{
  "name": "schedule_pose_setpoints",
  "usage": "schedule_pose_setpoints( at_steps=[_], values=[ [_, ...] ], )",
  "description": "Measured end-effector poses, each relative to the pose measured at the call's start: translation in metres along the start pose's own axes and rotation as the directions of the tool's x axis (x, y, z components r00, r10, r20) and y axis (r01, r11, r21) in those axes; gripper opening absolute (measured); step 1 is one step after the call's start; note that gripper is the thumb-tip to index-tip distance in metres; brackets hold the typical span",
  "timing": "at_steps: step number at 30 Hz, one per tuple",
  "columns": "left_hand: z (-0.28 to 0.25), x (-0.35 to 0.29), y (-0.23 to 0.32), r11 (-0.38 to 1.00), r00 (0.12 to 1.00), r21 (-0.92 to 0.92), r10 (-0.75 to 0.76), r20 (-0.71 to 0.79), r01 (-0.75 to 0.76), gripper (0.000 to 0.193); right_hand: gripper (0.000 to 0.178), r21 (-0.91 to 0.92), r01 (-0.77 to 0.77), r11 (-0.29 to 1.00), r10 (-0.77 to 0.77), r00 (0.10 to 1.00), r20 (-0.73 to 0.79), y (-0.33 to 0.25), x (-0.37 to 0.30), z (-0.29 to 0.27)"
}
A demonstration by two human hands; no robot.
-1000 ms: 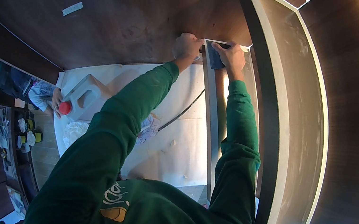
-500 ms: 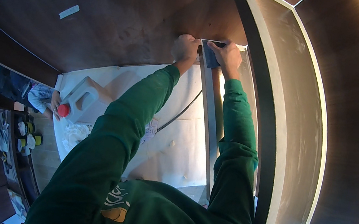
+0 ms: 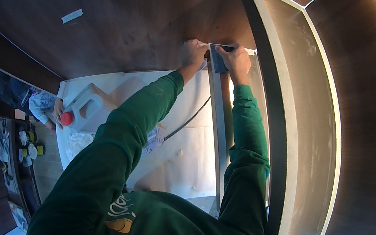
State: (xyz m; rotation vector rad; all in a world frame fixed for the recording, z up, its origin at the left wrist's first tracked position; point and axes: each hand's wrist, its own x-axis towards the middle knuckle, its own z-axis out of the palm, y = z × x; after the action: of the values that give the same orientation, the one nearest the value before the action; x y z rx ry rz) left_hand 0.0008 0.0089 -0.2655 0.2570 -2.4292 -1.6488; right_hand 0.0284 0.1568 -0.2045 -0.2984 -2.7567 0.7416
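Hold blue-grey rectangular sheet [image 3: 219,63] flat over long grey frame [image 3: 219,133], pinched in right hand [image 3: 239,63]; cannot tell grip of left hand [image 3: 193,54].

From mid-view, the left hand [image 3: 192,54] lies at twelve o'clock; the right hand [image 3: 238,63], at one, is on a pad [image 3: 219,64] at a rail [image 3: 219,143]. A jerrycan [image 3: 92,123] sits on a covering sheet [image 3: 182,164] at nine; tubs [image 3: 33,151] are at eight, a framed panel [image 3: 301,117] at three.
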Motion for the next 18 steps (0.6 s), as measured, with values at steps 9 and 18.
schedule_pose_setpoints(
  at_steps=[9,18],
  values=[
    [0.003,-0.001,0.001,1.000,1.000,-0.009,-0.015,-0.012,0.015,0.025,0.064,0.000,-0.020,1.000,0.020,0.999,0.026,-0.003,-0.001,-0.001],
    [0.000,-0.004,0.003,0.999,0.999,-0.027,0.031,-0.013,-0.031,0.023,0.062,0.016,0.038,0.999,-0.038,0.999,0.003,-0.010,-0.007,-0.006]
  ],
)
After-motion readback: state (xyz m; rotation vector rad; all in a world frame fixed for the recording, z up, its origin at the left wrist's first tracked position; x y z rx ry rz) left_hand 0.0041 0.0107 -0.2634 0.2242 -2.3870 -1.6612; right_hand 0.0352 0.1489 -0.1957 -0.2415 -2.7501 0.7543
